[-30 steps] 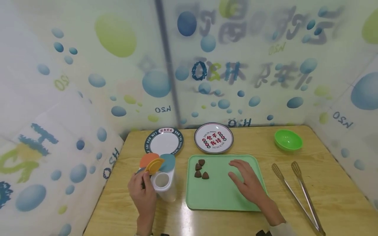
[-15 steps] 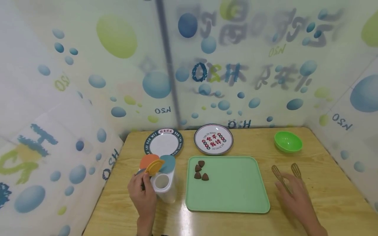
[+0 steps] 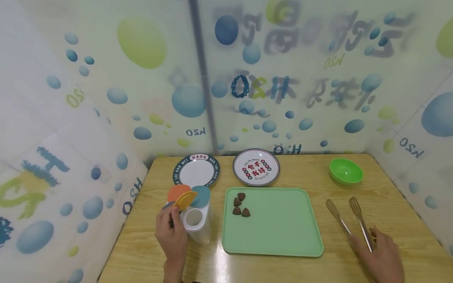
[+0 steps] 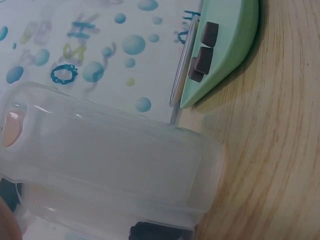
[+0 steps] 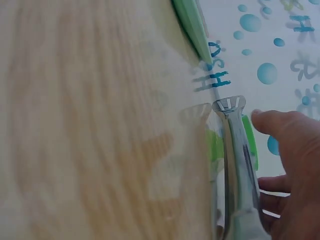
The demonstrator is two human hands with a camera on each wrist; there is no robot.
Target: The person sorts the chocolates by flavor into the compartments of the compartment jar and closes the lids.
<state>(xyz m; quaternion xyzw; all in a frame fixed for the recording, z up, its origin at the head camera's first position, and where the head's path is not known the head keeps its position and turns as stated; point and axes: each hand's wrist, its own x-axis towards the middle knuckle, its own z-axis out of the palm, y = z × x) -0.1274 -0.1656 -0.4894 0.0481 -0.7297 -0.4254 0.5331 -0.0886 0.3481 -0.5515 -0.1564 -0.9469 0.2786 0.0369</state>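
On the left, my left hand (image 3: pixel 171 234) pinches the raised yellow lid (image 3: pixel 185 200) of a white translucent condiment container (image 3: pixel 201 232). One round compartment under it is uncovered; orange and blue lids cover others. In the left wrist view, the container's clear wall (image 4: pixel 115 150) fills the lower left. At the right, my right hand (image 3: pixel 383 255) reaches over the metal tongs (image 3: pixel 361 222), which lie spread on the table. Its thumb is on one side and its fingers on the other. In the right wrist view, a gap shows between the thumb (image 5: pixel 272 122) and the tongs (image 5: pixel 237 170).
A green tray (image 3: pixel 276 228) with several small brown triangular pieces (image 3: pixel 237 210) lies mid-table. Two plates, one dark-rimmed (image 3: pixel 196 171) and one with red lettering (image 3: pixel 256 167), stand at the back. A bright green bowl (image 3: pixel 346 171) sits at the back right. Patterned sheeting encloses the table.
My right hand has moved from above the tray rightward and toward me, over the tongs' lower part. The left hand keeps its pinch on the yellow lid almost unmoved.
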